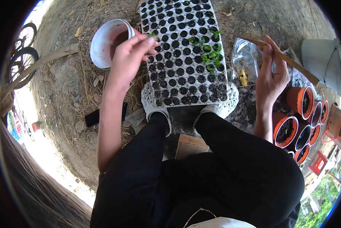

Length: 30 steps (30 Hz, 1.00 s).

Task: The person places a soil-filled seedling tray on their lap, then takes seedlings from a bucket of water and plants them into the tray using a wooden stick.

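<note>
My left hand [129,53] pinches a small green seedling [152,36] between thumb and fingertips, over the left edge of a white seedling tray [173,99]. Rows of dark, soil-filled cells cover the tray. Several green seedlings [212,57] show on its right side. In my right hand [271,76] is a flat wooden stick [298,68], held slanting to the right of the tray. A white bucket [101,47] with reddish-brown inside walls is beside my left hand, which partly covers it.
Clear plastic bag [245,55] and yellow leaf [243,77] lie right of the tray. Orange and dark pots [285,131] stand beyond my right arm, near a grey bucket [318,57]. A black flat object [92,118] lies left. White shoes [157,110] touch the tray's near end.
</note>
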Tool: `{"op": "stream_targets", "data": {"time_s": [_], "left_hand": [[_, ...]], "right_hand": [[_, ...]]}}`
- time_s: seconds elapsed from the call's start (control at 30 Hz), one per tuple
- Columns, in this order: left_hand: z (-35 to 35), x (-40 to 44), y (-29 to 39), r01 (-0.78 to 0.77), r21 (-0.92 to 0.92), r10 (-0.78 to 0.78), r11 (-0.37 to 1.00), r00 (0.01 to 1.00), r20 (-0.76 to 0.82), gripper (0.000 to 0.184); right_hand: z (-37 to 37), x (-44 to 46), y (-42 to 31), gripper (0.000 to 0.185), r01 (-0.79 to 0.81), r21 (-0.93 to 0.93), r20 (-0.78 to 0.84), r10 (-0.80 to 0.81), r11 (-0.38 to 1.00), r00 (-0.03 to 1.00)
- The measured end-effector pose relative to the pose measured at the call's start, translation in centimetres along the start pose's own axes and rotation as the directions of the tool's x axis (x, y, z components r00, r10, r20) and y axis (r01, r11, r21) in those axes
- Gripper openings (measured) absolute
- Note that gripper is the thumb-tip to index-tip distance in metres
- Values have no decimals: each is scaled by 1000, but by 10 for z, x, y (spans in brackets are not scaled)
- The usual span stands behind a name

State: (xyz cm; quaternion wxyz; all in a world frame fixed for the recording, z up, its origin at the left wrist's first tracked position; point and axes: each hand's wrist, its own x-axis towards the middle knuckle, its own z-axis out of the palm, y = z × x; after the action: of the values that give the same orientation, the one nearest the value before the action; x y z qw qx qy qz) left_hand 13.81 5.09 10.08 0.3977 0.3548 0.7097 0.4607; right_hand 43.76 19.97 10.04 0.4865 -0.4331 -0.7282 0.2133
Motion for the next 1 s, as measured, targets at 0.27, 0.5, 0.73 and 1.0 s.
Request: {"op": "stream_targets", "data": {"time_s": [0.27,0.5,0.73,1.0], "left_hand": [[84,16,-49,-8,154,-15,988,989,147,27],[98,40,-65,-24,199,-4,980,990,140,27],[102,49,-67,-78,285,50,955,993,106,29],[100,55,-51,-40,492,-39,870,988,149,26]], "right_hand": [[-13,-25,2,18,-142,187,-20,148,972,989],[-22,-45,7,18,-154,53,-25,155,987,988],[-17,-46,6,19,-188,30,-18,189,982,982],[3,-39,10,19,-127,84,6,127,988,992]]}}
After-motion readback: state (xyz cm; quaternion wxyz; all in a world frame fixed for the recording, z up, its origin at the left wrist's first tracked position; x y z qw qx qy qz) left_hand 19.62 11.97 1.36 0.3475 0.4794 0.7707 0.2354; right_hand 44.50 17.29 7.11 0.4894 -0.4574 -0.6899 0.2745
